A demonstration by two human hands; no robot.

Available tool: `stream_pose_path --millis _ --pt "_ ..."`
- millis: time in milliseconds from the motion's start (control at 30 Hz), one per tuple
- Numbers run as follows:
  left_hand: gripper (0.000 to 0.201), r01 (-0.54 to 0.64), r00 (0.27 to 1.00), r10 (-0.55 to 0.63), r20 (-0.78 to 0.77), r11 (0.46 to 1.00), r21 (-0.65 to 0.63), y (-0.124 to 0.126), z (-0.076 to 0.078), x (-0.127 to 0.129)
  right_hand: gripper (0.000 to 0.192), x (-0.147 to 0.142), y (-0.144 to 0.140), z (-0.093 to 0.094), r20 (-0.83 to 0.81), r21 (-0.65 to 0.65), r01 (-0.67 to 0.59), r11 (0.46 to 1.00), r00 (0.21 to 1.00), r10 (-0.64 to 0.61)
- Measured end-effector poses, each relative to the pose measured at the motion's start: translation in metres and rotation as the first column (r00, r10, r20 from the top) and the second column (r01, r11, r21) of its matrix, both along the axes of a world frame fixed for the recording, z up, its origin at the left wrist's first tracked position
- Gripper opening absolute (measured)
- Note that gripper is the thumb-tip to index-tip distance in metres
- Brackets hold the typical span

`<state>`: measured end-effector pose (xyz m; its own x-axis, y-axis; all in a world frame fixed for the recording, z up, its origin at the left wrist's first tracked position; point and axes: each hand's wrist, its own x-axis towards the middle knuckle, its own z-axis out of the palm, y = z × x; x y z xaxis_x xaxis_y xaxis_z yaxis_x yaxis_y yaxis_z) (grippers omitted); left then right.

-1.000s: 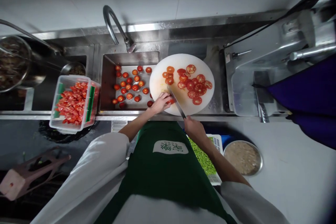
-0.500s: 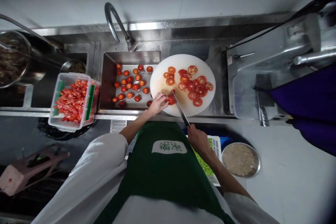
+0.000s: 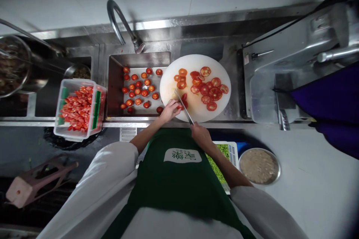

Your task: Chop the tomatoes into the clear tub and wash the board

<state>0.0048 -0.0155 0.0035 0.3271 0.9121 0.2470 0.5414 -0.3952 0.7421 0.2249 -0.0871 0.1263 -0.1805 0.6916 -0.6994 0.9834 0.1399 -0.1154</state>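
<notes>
Steadily slicing at the board's near edge

Right hand (image 3: 200, 136) is wrapped around the knife (image 3: 183, 105) handle, blade angled away. Left hand (image 3: 169, 110) pins a tomato (image 3: 183, 104) against it, fingers curled clear. Cut slices (image 3: 209, 89) lie farther back on the round cutting board (image 3: 196, 114), whole tomatoes (image 3: 138, 91) wait in the sink (image 3: 114, 82) beside it.

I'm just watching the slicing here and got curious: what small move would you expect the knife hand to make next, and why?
Probably another short downward cut. The right hand holds the knife with its blade against the tomato piece that the left hand steadies on the white cutting board; part of it looks uncut, and finished slices lie beyond.
</notes>
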Motion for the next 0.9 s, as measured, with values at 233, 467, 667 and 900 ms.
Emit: stream_pose_path --millis 233,467,667,900 --pt "0.015 -0.039 0.999 0.039 0.007 0.999 -0.033 -0.005 0.000 0.000 0.035 0.016 -0.017 -0.009 0.008 -0.035 0.009 0.999 1.000 -0.009" --pt "0.024 -0.230 0.968 0.234 0.086 0.972 -0.047 0.020 0.012 0.001 0.033 0.055 -0.026 0.014 -0.089 0.178 0.130 0.975 0.989 -0.116" --pt "0.061 -0.065 0.995 0.061 -0.081 0.997 -0.050 0.057 0.000 0.033 0.030 0.080 -0.031 -0.001 -0.145 0.296 0.311 0.903 0.949 -0.279" --pt "0.025 -0.026 0.995 0.028 -0.100 1.000 0.013 0.031 -0.012 0.035 0.025 0.091 -0.037 -0.031 -0.370 0.089 0.527 0.845 0.805 -0.463"
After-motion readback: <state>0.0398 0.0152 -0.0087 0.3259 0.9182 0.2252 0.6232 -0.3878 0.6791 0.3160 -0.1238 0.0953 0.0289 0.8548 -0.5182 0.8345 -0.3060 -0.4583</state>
